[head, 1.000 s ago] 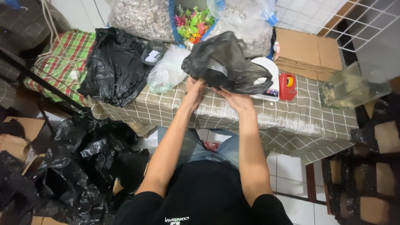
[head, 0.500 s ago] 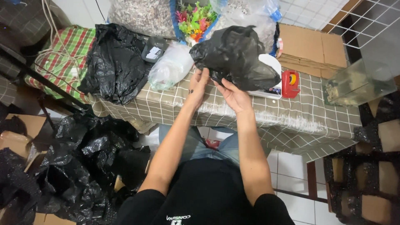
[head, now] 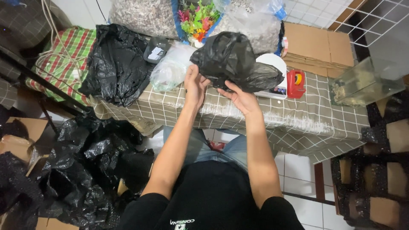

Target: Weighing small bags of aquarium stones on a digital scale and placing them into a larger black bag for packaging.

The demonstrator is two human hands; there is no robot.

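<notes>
Both my hands hold a crumpled black plastic bag (head: 232,61) above the table with the checked olive cloth (head: 298,115). My left hand (head: 195,86) grips the bag's left lower edge, fingers curled on it. My right hand (head: 239,96) holds the bag from below, palm up, fingers under its bottom. The bag hangs over a white scale (head: 272,76) and partly hides it.
A clear plastic bag (head: 170,68) lies left of my hands, beside a large black bag (head: 117,64). A red tape dispenser (head: 296,83), a glass tank (head: 366,83), flat cardboard (head: 319,42), gravel sacks (head: 140,17) and bright plastic plants (head: 198,19) ring the table. Black bags (head: 81,170) pile on the floor at the left.
My hands have lifted the black bag slightly up and away from me over the table; the bag looks more bunched than a second ago.
</notes>
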